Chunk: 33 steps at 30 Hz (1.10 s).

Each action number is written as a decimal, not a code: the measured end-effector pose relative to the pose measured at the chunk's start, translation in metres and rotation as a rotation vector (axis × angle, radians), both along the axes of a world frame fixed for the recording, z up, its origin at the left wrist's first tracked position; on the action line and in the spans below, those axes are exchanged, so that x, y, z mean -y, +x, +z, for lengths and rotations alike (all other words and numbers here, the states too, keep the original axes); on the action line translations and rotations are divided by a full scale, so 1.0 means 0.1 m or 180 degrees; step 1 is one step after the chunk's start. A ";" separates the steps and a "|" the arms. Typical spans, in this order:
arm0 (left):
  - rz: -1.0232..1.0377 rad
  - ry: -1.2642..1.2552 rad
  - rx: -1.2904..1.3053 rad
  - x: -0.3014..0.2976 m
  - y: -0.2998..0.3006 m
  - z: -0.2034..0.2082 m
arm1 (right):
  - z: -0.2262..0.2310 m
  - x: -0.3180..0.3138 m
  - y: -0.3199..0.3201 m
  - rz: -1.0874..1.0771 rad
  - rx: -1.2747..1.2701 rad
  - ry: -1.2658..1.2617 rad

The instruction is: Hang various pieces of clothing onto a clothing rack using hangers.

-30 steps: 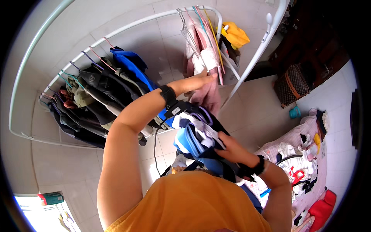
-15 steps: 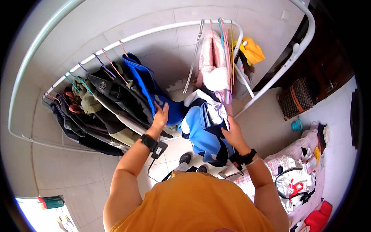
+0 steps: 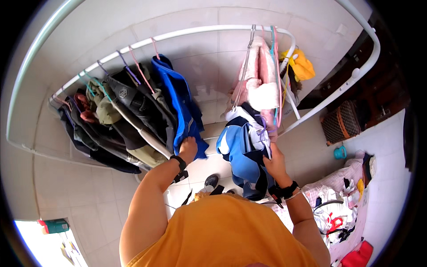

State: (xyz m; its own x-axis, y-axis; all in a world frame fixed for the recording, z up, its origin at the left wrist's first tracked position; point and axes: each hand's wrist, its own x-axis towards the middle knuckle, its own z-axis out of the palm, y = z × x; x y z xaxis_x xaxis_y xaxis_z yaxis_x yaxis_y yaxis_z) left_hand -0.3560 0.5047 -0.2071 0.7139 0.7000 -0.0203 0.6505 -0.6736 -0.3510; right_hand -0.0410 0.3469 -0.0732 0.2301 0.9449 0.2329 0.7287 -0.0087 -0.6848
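My left hand (image 3: 189, 149) is closed on the lower part of a royal blue jacket (image 3: 175, 100), which hangs from a pink hanger on the rail. In my right hand (image 3: 275, 163) is a light blue, navy and white jacket (image 3: 240, 153), bunched up and hanging down in front of me. A purple hanger (image 3: 265, 129) shows at its top, close to my fingers. Just behind it hangs a fluffy pink and white coat (image 3: 262, 95). Part of the right hand's grip is hidden by the cloth.
Dark and olive clothes (image 3: 126, 107) hang along the left of the white rail (image 3: 191, 30). Yellow cloth (image 3: 303, 64) hangs at its right end. A brown patterned suitcase (image 3: 340, 123) and a turquoise object (image 3: 340, 152) stand on the right. Clothes (image 3: 333, 209) lie heaped on a pink checked cover.
My left hand has moved from resting with spread fingers on the royal blue jacket to gripping it lower down. The jacket hangs straighter. My right hand still holds the light blue jacket.
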 end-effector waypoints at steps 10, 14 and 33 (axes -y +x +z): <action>0.0478 -0.1679 0.0901 0.22 0.05 0.26 | -0.24 -0.33 -0.62 0.0925 0.0295 -0.0383; 0.1386 -0.3010 0.3830 0.05 0.31 0.36 | -0.13 -0.75 -1.00 0.1046 0.0339 -0.0199; 0.0298 -0.1293 0.2162 -0.56 1.38 2.40 | -0.14 -1.52 -1.37 0.0270 -0.0626 0.0337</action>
